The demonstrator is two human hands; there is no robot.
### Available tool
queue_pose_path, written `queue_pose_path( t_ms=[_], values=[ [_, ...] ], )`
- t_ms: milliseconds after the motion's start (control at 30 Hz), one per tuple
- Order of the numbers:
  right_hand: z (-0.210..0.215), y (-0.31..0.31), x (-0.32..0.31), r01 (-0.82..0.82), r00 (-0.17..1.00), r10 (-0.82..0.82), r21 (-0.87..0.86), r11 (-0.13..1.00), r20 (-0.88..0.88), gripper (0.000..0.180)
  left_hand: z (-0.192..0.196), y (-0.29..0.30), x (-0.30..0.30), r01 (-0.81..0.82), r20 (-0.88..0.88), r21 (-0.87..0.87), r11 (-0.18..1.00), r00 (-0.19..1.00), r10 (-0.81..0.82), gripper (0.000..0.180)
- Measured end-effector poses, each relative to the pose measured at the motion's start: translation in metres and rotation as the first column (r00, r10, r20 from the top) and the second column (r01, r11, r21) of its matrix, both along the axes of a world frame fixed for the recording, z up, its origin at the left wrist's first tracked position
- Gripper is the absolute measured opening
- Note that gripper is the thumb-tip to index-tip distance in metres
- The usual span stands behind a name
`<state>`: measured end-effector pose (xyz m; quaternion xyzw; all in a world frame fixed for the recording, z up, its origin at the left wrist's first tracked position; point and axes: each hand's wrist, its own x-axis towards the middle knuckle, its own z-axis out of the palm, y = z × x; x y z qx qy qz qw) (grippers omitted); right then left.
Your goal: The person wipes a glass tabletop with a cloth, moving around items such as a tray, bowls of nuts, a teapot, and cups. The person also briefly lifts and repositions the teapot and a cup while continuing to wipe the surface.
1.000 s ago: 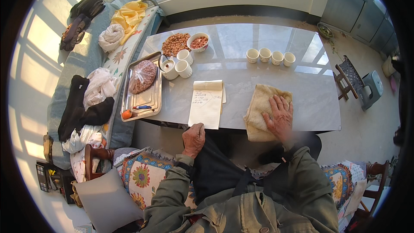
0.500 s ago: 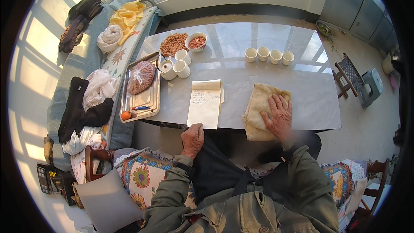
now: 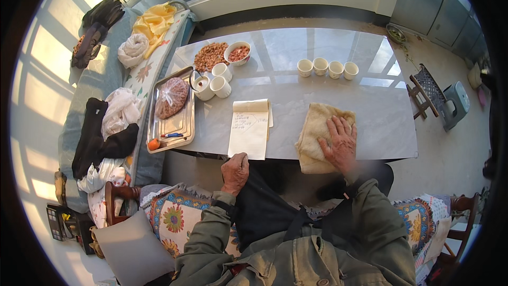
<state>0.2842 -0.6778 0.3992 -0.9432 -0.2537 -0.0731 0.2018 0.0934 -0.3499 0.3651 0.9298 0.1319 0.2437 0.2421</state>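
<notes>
Right hand point(image 3: 339, 143) lies open and flat on one folded cloth point(image 3: 313, 130) at the near edge of the tabletop point(image 3: 286, 92); the left hand point(image 3: 235, 172), curled closed, sits at one notepad's point(image 3: 247, 135) lower edge. Farther out are two white cups point(image 3: 220, 88) beside one teapot point(image 3: 203, 90), four cups in a row point(image 3: 335, 69), one bowl point(image 3: 239, 62) and one tray point(image 3: 180, 124).

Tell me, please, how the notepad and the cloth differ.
The notepad is pale with handwriting; the cloth is plain tan. The notepad lies flat; the cloth is folded. The left hand is curled at the notepad's edge; the right hand lies on the cloth. Both reach the near edge of the table.
</notes>
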Motion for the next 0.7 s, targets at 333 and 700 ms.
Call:
queue_pose_path(
  t_ms=[333, 700],
  values=[
    [-0.0066, -0.0020, 0.0025, -0.006, 1.000, 0.005, 0.051, 0.999, 0.009, 0.069, -0.0013, -0.0018, 0.0023, -0.010, -0.013, 0.010, 1.000, 1.000, 0.011, 0.013],
    [-0.0067, -0.0019, 0.0014, 0.009, 1.000, -0.009, 0.031, 0.999, 0.011, 0.067, 0.0005, -0.0039, 0.0027, -0.004, -0.003, 0.026, 1.000, 1.000, 0.004, 0.013]
  ],
)
